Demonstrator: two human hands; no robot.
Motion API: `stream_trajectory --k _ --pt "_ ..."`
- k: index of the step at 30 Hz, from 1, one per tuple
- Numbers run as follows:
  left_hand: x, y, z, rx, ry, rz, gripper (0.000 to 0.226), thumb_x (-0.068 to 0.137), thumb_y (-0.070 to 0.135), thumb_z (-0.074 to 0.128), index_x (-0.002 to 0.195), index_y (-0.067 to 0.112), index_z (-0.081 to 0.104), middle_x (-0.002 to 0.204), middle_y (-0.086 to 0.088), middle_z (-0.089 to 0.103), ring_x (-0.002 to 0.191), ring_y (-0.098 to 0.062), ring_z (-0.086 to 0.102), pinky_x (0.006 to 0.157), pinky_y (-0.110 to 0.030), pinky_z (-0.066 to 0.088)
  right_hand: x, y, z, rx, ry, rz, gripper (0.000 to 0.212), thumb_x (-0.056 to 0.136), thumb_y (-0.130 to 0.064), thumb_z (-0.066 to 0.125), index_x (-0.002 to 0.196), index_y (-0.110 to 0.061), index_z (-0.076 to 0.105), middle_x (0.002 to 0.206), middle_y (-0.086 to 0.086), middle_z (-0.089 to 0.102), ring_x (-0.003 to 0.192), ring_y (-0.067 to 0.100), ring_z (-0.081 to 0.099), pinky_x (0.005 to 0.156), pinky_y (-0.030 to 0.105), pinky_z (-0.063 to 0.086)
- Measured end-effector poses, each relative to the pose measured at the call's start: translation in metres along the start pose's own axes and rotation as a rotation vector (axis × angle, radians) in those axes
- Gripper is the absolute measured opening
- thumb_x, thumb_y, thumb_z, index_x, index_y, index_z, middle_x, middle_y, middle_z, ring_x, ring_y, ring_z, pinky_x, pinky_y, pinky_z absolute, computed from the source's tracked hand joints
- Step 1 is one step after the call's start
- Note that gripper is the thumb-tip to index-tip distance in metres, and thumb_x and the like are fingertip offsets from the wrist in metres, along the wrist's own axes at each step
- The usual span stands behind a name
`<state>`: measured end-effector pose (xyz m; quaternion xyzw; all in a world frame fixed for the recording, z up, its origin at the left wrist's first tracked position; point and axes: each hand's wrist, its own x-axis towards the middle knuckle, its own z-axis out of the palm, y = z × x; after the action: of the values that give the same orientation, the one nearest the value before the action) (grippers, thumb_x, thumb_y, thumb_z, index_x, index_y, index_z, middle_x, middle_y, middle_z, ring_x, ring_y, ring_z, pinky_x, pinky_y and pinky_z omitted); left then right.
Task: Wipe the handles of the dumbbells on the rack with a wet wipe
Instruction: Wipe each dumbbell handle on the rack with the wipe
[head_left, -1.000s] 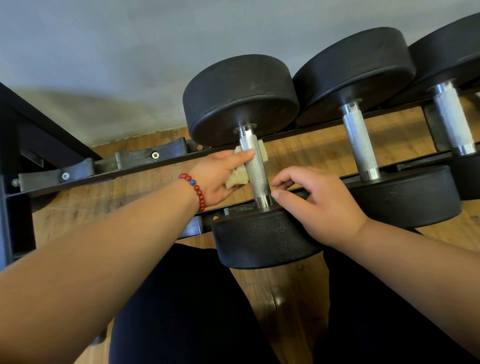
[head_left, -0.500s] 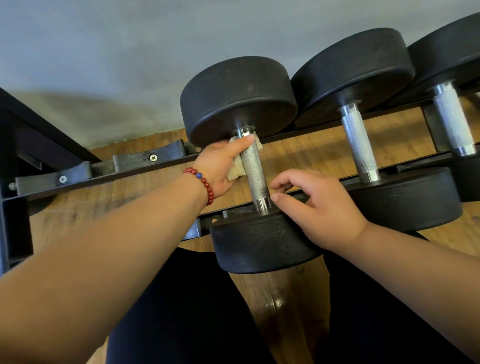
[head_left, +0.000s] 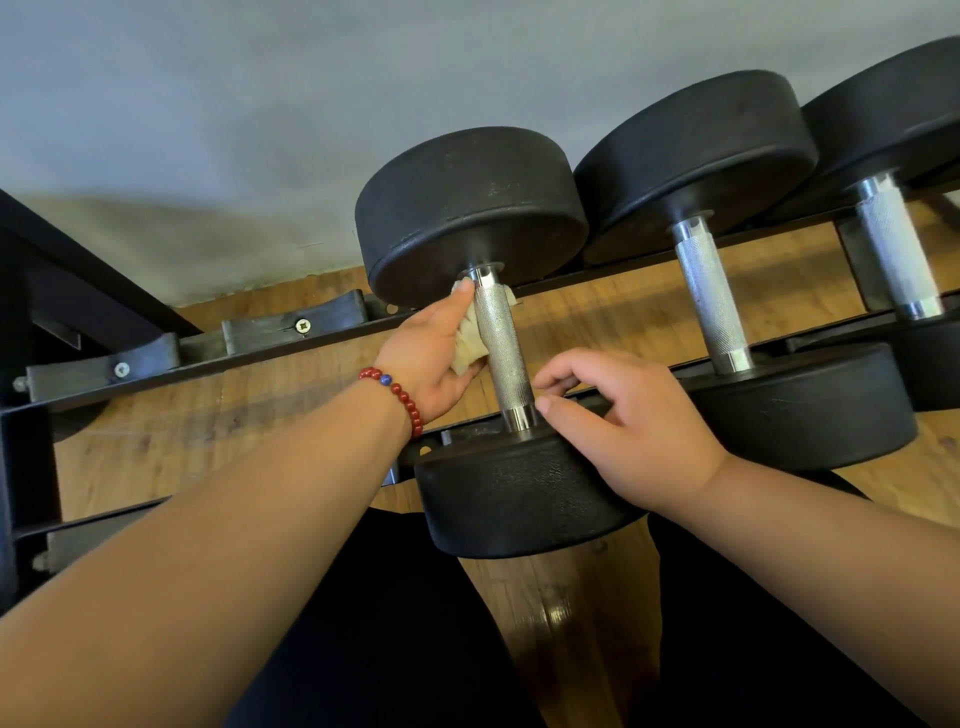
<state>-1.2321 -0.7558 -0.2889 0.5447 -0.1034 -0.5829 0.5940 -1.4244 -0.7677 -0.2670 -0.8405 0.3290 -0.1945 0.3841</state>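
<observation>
View from a head camera, looking down at a dumbbell rack (head_left: 156, 376) above a wooden floor (head_left: 597, 322). Three black dumbbells lie side by side across its rails.

The left hand (head_left: 431, 353), with a red bead bracelet (head_left: 395, 395) on its wrist, presses a bunched, off-white wet wipe (head_left: 467, 348) against the left side of the nearest dumbbell's (head_left: 519, 499) metal handle (head_left: 501, 343). The wipe sits at the upper part of the handle, close to the far weight, and a corner of it shows on the handle's other side. The index finger lies along the wipe; the other fingers are hidden behind the handle.

The right hand (head_left: 639, 431) holds nothing. Its fingers are loosely curled, it rests on the near weight, and its thumb tip is just beside the handle's lower collar, apparently steadying the dumbbell.

The task looks to be in progress on this first handle. The second handle (head_left: 709, 296) and third handle (head_left: 891, 249), to the right, have no hand or wipe on them. Whether they are already wiped cannot be told. Two empty cradles (head_left: 291, 327) sit to the left.
</observation>
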Motion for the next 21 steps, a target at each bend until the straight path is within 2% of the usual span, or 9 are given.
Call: stream_trajectory --k 7,8,11,14,16,18,21 --pt "-0.005 -0.007 -0.016 0.129 -0.039 -0.048 0.036 0.098 0.03 0.049 0.124 0.008 0.059 0.126 -0.015 0.063 0.114 -0.024 0.061 0.095 -0.035 0.052 0.0 0.001 0.0 0.003 -0.007 0.013 0.017 0.089 -0.033 0.058 0.1 -0.024 0.067 0.09 -0.019 0.062 0.094 -0.001 0.055 0.065 0.008 0.036" --pt "-0.004 -0.003 -0.016 0.129 -0.045 -0.035 0.034 0.099 0.03 0.048 0.122 0.008 0.06 0.123 -0.014 0.064 0.112 -0.024 0.061 0.095 -0.035 0.052 0.0 0.001 0.0 0.004 -0.006 0.01 0.016 0.089 -0.032 0.058 0.1 -0.024 0.068 0.091 -0.019 0.062 0.094 -0.001 0.055 0.065 0.007 0.037" --pt "0.0 0.009 -0.007 0.077 -0.035 0.019 0.025 0.1 0.028 0.046 0.11 0.011 0.063 0.109 -0.008 0.069 0.1 -0.019 0.065 0.081 -0.031 0.056 0.0 0.001 0.0 0.01 -0.005 0.006 0.022 0.086 -0.036 0.055 0.1 -0.024 0.068 0.091 -0.019 0.062 0.094 -0.001 0.055 0.066 0.007 0.038" --pt "-0.002 -0.003 -0.006 0.111 -0.021 0.044 0.028 0.101 0.027 0.044 0.112 0.01 0.063 0.119 -0.014 0.066 0.111 -0.024 0.063 0.09 -0.033 0.054 -0.001 0.002 0.001 0.017 0.001 0.005 0.018 0.089 -0.034 0.057 0.1 -0.025 0.068 0.091 -0.019 0.062 0.093 0.001 0.055 0.067 0.007 0.039" --pt "-0.008 -0.014 -0.013 0.185 0.005 0.038 0.029 0.1 0.029 0.046 0.113 0.011 0.064 0.119 -0.014 0.067 0.112 -0.025 0.063 0.094 -0.035 0.052 -0.001 0.003 0.001 0.008 0.0 0.003 0.014 0.09 -0.031 0.059 0.1 -0.025 0.067 0.091 -0.019 0.062 0.09 0.002 0.056 0.065 0.009 0.04" --pt "-0.012 -0.015 -0.018 0.244 0.041 0.041 0.028 0.098 0.032 0.05 0.112 0.014 0.065 0.115 -0.013 0.069 0.107 -0.024 0.065 0.094 -0.037 0.052 -0.001 0.002 0.001 0.006 0.003 -0.001 0.014 0.09 -0.03 0.059 0.1 -0.025 0.067 0.09 -0.019 0.062 0.088 0.002 0.056 0.064 0.009 0.04" --pt "-0.003 -0.004 -0.012 0.174 0.076 0.077 0.026 0.099 0.029 0.049 0.109 0.012 0.065 0.114 -0.012 0.069 0.106 -0.022 0.066 0.091 -0.035 0.054 0.0 0.001 0.0 0.004 0.004 -0.001 0.017 0.089 -0.033 0.057 0.1 -0.025 0.068 0.091 -0.018 0.062 0.091 0.001 0.056 0.066 0.008 0.04"
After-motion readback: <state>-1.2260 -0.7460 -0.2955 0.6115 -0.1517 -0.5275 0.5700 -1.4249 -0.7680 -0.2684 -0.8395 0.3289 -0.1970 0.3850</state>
